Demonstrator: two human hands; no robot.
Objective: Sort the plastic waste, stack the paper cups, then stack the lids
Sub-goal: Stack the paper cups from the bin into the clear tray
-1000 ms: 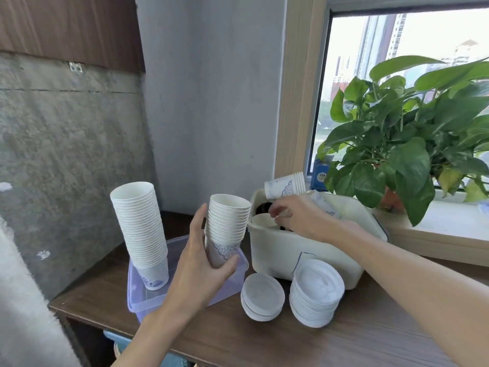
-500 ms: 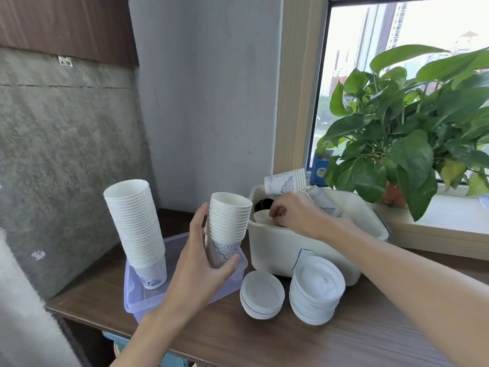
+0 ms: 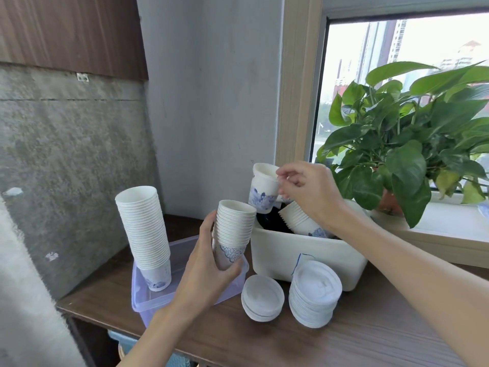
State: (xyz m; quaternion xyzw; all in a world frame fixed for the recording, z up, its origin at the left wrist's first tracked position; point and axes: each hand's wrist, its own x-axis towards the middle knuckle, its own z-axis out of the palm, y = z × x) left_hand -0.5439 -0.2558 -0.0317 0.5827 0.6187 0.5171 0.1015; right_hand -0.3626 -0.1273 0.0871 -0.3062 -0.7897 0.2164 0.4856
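Observation:
My left hand (image 3: 205,271) grips a short stack of white paper cups (image 3: 232,229) with blue print, held upright over the clear plastic box (image 3: 148,300). My right hand (image 3: 307,192) pinches the rim of a single paper cup (image 3: 263,188), lifted above the white bin (image 3: 304,255) and just right of the short stack. A tall cup stack (image 3: 144,231) stands in the clear box. More nested cups (image 3: 299,218) lie tilted inside the bin. Two piles of white lids sit in front of the bin: a small lid pile (image 3: 262,298) and a taller lid pile (image 3: 313,294).
The wooden table (image 3: 344,340) ends at the left near the clear box. A grey wall stands behind. A leafy potted plant (image 3: 412,144) sits on the windowsill at the right, close behind the bin.
My right hand has lifted a single cup out of the bin and raised it toward the stack in my left hand. The left hand and its stack have stayed put.

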